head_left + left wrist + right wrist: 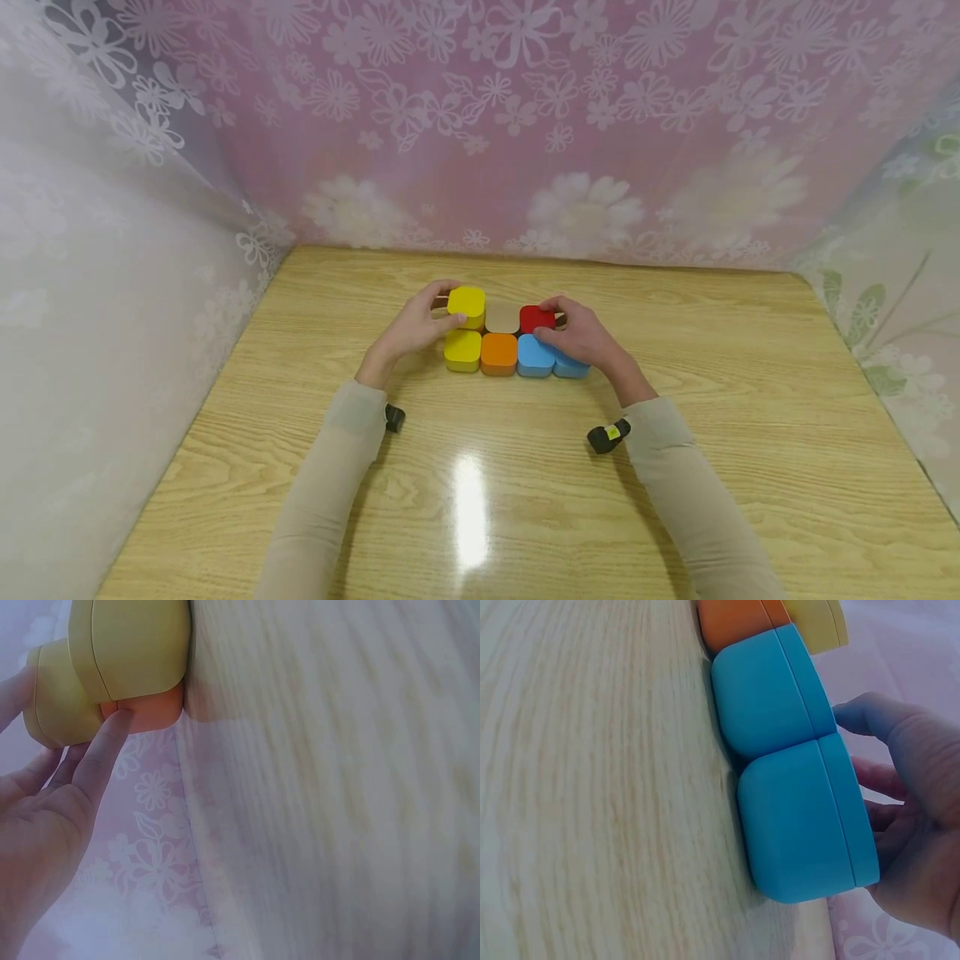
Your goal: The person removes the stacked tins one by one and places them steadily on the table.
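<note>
In the head view my left hand [414, 325] pinches a yellow rounded block [467, 303] at the back left, thumb in front and fingers behind. From the left wrist view, that block sits higher than the front yellow block [142, 645], with an orange-toned block [154, 712] low behind. My right hand [583, 333] grips a red block [537, 318] between thumb and fingers in the back row. A beige block [502, 318] lies between the two held blocks. The right wrist view hides the red block behind two blue blocks [806, 825].
Along the front row stand a yellow block [462, 350], an orange block [498, 353] and the two blue blocks, side by side. All are on a wood-grain table [525, 517]. Flowered curtains [480, 125] hang behind and at both sides.
</note>
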{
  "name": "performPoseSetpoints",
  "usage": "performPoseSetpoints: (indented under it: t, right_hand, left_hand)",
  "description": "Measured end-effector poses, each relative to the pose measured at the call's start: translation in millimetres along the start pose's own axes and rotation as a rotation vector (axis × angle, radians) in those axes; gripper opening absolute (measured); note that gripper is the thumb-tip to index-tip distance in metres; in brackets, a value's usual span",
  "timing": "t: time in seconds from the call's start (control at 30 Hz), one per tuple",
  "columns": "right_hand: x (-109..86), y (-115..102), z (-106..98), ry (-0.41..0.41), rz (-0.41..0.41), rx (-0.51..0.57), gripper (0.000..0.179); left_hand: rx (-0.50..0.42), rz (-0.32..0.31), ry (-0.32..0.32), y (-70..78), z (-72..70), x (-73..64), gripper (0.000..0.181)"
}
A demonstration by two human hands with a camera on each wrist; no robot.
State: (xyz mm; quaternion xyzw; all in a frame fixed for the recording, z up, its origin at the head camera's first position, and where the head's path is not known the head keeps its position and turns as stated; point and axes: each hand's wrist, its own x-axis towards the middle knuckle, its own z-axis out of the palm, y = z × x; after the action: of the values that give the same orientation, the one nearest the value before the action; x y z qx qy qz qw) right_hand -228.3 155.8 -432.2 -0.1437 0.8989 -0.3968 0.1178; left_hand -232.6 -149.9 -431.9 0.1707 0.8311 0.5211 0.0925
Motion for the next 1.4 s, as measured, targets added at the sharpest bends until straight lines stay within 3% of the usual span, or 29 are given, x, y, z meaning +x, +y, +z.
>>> performPoseSetpoints:
  t: [0.6, 1.0, 1.4]
  right_hand:
    - [1.7, 0.5, 2.9, -0.005, 0.036, -0.015, 0.045]
    - [0.6, -2.3, 0.3, -0.008, 0.01, -0.027, 0.045]
    - [1.7, -14.2, 0.7, 0.068, -0.078, -0.064, 0.043]
  left_hand:
    - [0.004, 0.005, -0.002, -1.2, 0.0, 0.4, 0.065]
    - [-0.011, -0.007, -0.013, 3.7, 0.8, -0.9, 0.066]
    - [0.003, -0.013, -0.009, 4.4, 0.1, -2.8, 0.066]
